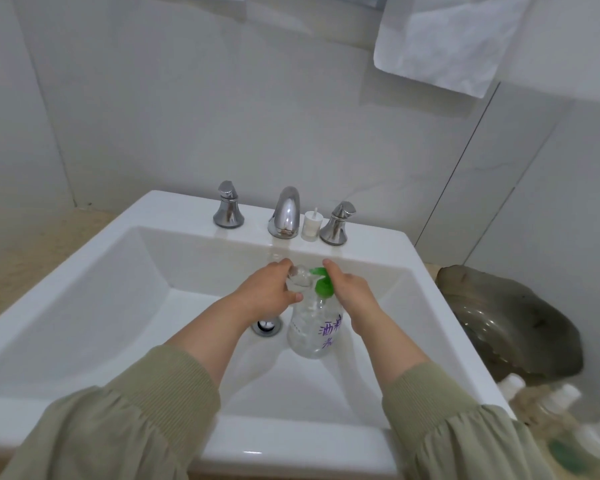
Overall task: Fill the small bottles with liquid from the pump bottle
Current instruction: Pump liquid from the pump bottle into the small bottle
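A clear pump bottle [313, 332] with purple writing and a green pump head [323, 285] stands in the white sink [125, 271]. My left hand [271, 289] grips a small clear bottle [300, 277] and keeps it at the green nozzle. My right hand [352, 292] rests on the pump head, fingers over its top. A small white cap with a tube [311, 226] stands on the sink ledge between the spout and the right tap handle. Several small bottles with white caps [568, 410] lie blurred at the lower right on the counter.
A chrome spout [284, 213] and two chrome handles [227, 209] [338, 223] line the back ledge. The drain [266, 325] lies just left of the pump bottle. A dark shell-shaped dish [510, 320] sits on the right counter. A white towel [440, 43] hangs above.
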Demonstrator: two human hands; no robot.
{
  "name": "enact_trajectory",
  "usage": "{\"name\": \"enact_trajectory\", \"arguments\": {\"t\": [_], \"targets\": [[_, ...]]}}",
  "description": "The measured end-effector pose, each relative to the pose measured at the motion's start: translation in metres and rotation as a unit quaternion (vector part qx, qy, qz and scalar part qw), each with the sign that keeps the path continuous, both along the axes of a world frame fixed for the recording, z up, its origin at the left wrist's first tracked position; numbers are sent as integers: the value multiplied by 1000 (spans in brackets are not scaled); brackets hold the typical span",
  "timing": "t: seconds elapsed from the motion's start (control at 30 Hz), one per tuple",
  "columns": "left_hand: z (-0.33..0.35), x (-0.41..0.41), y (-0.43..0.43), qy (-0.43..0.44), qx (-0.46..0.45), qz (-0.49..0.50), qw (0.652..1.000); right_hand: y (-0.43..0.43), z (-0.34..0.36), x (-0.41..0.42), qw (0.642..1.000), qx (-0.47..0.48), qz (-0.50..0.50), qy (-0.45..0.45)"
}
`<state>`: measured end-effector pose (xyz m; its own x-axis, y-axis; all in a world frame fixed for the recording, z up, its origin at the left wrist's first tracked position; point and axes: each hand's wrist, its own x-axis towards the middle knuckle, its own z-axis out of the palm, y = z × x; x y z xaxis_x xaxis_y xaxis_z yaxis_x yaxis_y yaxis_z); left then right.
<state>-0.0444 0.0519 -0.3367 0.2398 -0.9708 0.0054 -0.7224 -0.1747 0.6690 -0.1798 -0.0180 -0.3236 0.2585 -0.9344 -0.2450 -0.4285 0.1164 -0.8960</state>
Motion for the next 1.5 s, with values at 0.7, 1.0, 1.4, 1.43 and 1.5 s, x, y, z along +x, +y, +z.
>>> {"name": "enact_trajectory", "arguments": {"t": [0.7,1.0,1.4,1.43,1.5], "targets": [[5,-2,2,20,-11,0,1000,-3,2,-1,1000,8,-8,-27],[2,-2,4,0,13,-2,1000,1,1,-1,1000,0,9,18],[4,-2,4,-15,1,13,1000,2,4,3,1000,-24,6,11],[3,-2,4,-18,6,12,1000,2,3,3,999,-25,6,20],[2,-4,6,-20,10,12,1000,2,1,2,999,-27,4,26]]}}
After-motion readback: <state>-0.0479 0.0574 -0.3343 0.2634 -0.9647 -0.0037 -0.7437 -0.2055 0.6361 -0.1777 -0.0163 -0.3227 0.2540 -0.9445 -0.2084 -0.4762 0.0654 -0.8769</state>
